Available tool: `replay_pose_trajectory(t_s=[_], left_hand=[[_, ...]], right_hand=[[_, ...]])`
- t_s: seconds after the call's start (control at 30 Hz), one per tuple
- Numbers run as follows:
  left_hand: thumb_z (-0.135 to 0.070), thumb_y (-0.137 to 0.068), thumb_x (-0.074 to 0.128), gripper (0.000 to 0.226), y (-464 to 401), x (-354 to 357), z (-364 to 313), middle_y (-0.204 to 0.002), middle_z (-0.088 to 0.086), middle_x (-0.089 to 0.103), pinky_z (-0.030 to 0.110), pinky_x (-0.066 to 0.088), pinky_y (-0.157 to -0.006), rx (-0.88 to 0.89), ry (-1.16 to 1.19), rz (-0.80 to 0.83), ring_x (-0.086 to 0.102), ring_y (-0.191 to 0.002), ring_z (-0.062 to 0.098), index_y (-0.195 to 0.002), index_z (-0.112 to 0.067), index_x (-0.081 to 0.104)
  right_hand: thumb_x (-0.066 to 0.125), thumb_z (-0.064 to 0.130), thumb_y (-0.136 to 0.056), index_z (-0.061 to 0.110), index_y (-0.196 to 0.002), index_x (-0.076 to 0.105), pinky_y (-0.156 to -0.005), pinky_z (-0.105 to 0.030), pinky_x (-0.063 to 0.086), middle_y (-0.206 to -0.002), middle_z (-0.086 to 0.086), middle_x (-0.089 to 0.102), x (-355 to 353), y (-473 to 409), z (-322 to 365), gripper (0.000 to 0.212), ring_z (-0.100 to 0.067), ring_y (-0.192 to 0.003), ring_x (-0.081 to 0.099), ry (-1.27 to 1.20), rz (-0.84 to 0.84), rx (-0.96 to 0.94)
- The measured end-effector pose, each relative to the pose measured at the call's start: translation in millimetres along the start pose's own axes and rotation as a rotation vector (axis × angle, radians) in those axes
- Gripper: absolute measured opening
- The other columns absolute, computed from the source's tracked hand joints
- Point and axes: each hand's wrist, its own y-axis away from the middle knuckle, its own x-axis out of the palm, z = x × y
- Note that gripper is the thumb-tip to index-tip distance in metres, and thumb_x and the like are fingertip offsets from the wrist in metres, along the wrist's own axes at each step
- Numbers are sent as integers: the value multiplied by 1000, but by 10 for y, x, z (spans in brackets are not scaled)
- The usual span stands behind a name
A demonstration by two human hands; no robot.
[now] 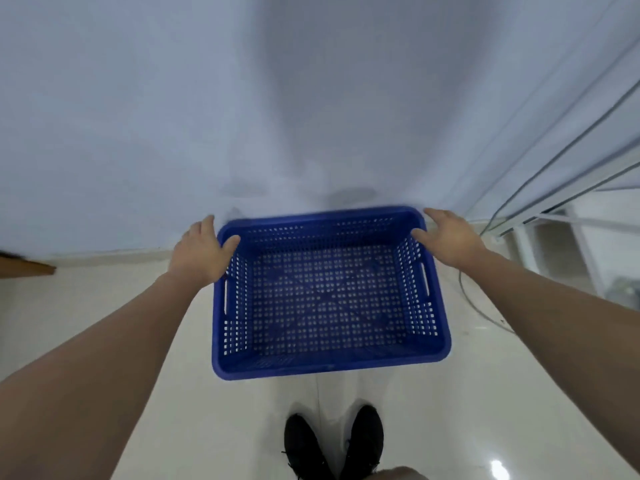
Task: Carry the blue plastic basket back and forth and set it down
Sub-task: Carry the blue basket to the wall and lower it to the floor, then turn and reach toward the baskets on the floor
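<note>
Looking down from head height, a blue plastic basket [329, 292] fills the centre of the frame, held above a pale tiled floor [104, 306]. The left hand [202, 252] and right hand [448, 237] each grip the rim at the far corners, thumbs hooked inside. Perforated and empty, the basket is probably light and stiff; its side handle slots would give a surer hold. A white wall [311, 98] stands close ahead, black shoes [332, 445] below, cables [485, 306] and a metal frame [571, 168] at right.
</note>
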Motion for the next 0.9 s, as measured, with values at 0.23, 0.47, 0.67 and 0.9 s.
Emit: replay_pose_trajectory(t_s=[0.23,0.47,0.67,0.9], left_hand=[[-52,-96,45,73,1021,-2422,-984,-159,8,33,44,33,-114,173,-14,-151,38,-142,30,-155,-13,28],[-58,-94,47,80,2257,-4492,-1757,-163,5,27,42,33,-114,314,6,-302,36,-144,28,-158,-17,20],[-59,-92,48,81,3065,-5846,-2150,-163,5,28,46,33,-113,386,32,-498,37,-143,31,-158,-21,22],[-67,-90,42,83,3621,-6465,-2464,-167,2,16,48,27,-116,431,-6,-595,25,-149,29,-158,-23,23]], right_hand=[[49,61,-93,19,-159,21,-120,-40,21,-164,-9,26,-2217,1218,1164,83,-27,-150,25,94,-56,-165],[47,64,-92,19,-159,22,-121,-45,24,-165,-8,24,-4267,2491,1967,84,-27,-150,24,149,-266,-261],[44,72,-86,20,-157,26,-120,-47,26,-164,-8,29,-5541,3360,2422,90,-28,-150,25,180,-479,-340],[45,69,-85,21,-157,27,-119,-49,26,-163,-9,29,-6253,4070,2534,88,-29,-150,24,211,-627,-352]])
